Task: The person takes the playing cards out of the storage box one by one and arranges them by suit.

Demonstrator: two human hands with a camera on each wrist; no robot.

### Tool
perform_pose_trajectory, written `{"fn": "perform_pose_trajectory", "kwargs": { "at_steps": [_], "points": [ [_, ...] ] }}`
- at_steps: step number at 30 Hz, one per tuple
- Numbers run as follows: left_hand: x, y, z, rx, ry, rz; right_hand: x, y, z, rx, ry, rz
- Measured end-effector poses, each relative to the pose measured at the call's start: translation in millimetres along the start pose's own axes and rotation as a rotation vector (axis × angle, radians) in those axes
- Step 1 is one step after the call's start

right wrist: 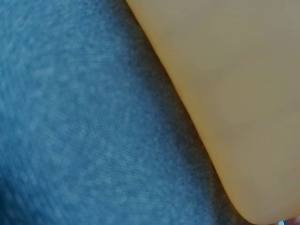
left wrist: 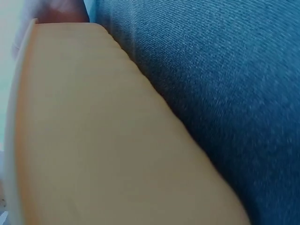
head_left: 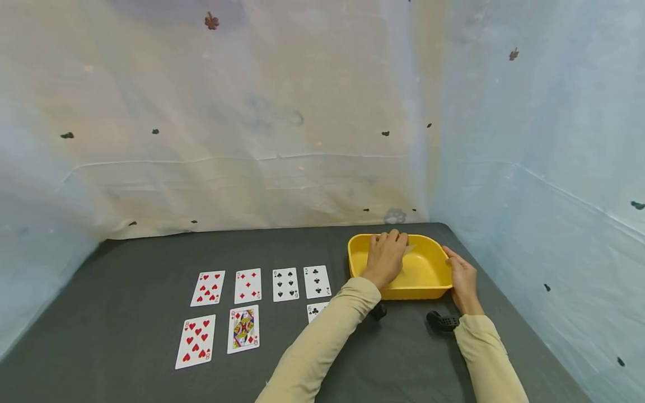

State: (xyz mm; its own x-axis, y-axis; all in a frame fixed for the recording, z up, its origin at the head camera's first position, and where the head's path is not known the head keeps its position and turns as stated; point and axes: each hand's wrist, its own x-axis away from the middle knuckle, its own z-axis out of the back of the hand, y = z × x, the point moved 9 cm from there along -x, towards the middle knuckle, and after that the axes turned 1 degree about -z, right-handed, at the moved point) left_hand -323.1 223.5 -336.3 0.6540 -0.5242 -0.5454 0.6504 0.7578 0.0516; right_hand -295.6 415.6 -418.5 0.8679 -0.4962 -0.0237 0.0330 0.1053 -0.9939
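Note:
A yellow plastic tub (head_left: pixel 418 292) stands at the right of the dark table. My left hand (head_left: pixel 387 258) reaches over its front wall, fingers curled down inside. A pale corner of what looks like a playing card (head_left: pixel 410 249) sticks out beside those fingers; the rest is hidden by the hand. At the tub's right end, my right hand (head_left: pixel 462 279) grips the rim. Both wrist views are filled mostly by the tub's outer wall (left wrist: pixel 93 122) (right wrist: pixel 248 93) and the cloth, so the fingertips hardly show there.
Face-up playing cards lie left of the tub in two rows: hearts (head_left: pixel 208 288), diamonds (head_left: pixel 248 286), spades (head_left: pixel 285 284) and clubs (head_left: pixel 317 281) behind, a heart (head_left: pixel 195 341) and a queen of diamonds (head_left: pixel 243 329) in front. My left sleeve partly covers another club card (head_left: pixel 315 311). Cloth walls (head_left: pixel 262 190) surround the table.

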Motion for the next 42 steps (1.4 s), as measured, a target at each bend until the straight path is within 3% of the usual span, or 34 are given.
{"fn": "perform_pose_trajectory", "kwargs": {
  "at_steps": [10, 16, 26, 42],
  "points": [
    [5.4, 1.3, 19.0, 0.062, 0.076, -0.087, -3.7, 1.8, 1.5, 0.024, 0.011, -0.020],
    [6.9, 0.9, 29.7, 0.048, 0.111, -0.122, -3.9, 1.5, 0.0, 0.029, -0.012, -0.021],
    [12.5, -1.2, 49.9, 0.040, 0.127, -0.149, -3.3, -0.6, 1.1, 0.035, -0.012, -0.009],
    [27.7, -20.3, 88.0, 0.214, 0.220, -0.137, -1.2, 1.2, 1.6, 0.034, -0.010, -0.026]
  ]
}}
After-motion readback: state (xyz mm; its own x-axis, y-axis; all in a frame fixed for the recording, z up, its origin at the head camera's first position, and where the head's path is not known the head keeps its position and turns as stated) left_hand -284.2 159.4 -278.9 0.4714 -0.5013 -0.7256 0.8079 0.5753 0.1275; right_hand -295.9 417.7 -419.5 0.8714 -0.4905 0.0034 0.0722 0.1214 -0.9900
